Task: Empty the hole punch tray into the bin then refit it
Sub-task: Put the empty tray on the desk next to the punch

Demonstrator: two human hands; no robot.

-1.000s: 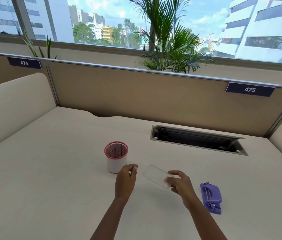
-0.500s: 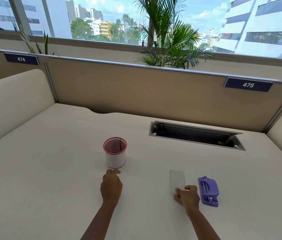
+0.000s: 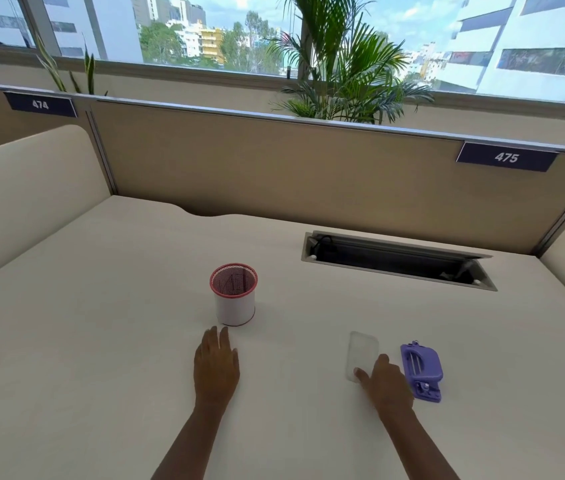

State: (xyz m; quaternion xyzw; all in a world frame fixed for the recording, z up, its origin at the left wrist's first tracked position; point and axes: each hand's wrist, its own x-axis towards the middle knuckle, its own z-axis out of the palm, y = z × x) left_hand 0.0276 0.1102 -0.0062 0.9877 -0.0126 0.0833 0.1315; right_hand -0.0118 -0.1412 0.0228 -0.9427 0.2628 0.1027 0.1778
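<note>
Clear tray (image 3: 361,353), lower right on worktop (image 3: 101,341) beside purple punch (image 3: 421,370): my right grip (image 3: 386,382) on its near end, whether holding I cannot tell; left grip (image 3: 217,368) flat, wide; I'd seat tray squarely, then press.

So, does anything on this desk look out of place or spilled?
The clear tray lies loose on the desk, beside the purple hole punch, not fitted; the right hand touches its near end. The punch seems to lie underside up. No spilled paper shows.
</note>
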